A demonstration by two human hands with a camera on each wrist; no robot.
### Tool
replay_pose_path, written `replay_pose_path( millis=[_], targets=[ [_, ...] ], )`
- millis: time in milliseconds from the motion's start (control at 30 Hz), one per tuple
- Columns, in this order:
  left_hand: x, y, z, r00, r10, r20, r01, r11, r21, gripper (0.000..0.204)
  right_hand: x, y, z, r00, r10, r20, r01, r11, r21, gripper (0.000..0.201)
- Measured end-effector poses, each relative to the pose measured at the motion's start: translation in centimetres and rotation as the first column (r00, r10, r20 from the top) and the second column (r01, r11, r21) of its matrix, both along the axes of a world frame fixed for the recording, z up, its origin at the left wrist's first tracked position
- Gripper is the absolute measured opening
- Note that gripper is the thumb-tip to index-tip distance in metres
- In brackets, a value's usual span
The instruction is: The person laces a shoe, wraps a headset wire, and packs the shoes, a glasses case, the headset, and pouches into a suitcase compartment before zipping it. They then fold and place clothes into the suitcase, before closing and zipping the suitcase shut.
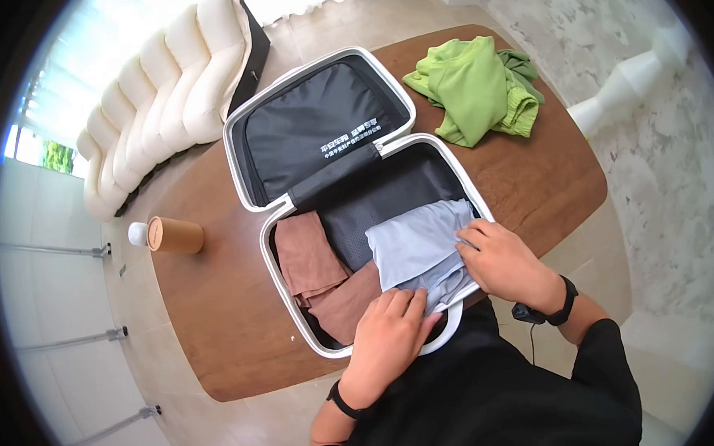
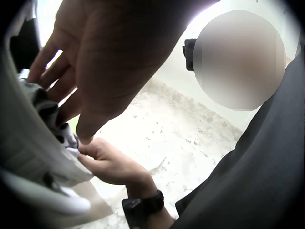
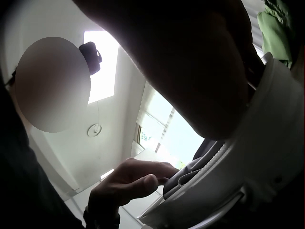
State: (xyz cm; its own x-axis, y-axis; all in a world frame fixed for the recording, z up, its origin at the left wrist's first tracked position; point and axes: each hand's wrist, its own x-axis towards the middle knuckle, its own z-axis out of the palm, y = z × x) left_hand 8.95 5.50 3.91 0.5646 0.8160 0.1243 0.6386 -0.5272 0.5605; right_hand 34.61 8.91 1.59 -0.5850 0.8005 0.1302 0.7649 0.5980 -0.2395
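Note:
An open white-rimmed suitcase (image 1: 268, 263) holds a folded light blue garment (image 1: 413, 240) at its right and brown folded garments (image 1: 304, 257) at its left. My left hand (image 1: 387, 337) touches the near edge of the blue cloth with its fingers extended. At the right rim, my right hand (image 1: 502, 263) rests its bent fingers on the blue cloth's side; whether they pinch it is unclear. In the left wrist view the left hand (image 2: 71, 62) reaches over the suitcase edge, near the right hand (image 2: 112, 164).
Green clothes (image 1: 479, 90) lie on the wooden table (image 1: 218, 333) at the far right. A brown cylinder (image 1: 176, 235) with a white cap lies at the left. The black-lined lid (image 1: 304, 114) lies open beyond the base; a white sofa (image 1: 160, 96) stands behind.

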Motion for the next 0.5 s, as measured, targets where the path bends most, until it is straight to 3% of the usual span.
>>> replay_pose_path(
  millis=[200, 367, 500],
  targets=[
    [0.7, 0.2, 1.0, 0.992, -0.064, -0.112, 0.047, 0.988, -0.15, 0.063, -0.6, 0.9, 1.6, 1.0, 0.006, -0.021, -0.008, 0.993, -0.117, 0.022],
    [0.2, 0.8, -0.4, 0.976, -0.16, -0.148, 0.143, 0.982, -0.12, 0.077, -1.1, 1.9, 2.2, 0.995, -0.04, -0.09, 0.017, 0.971, -0.238, 0.039],
    [0.2, 1.1, -1.5, 0.972, -0.178, -0.154, 0.165, 0.981, -0.098, 0.08, -1.7, 2.6, 1.4, 0.999, 0.032, -0.012, -0.034, 0.965, -0.259, 0.044]
  ],
)
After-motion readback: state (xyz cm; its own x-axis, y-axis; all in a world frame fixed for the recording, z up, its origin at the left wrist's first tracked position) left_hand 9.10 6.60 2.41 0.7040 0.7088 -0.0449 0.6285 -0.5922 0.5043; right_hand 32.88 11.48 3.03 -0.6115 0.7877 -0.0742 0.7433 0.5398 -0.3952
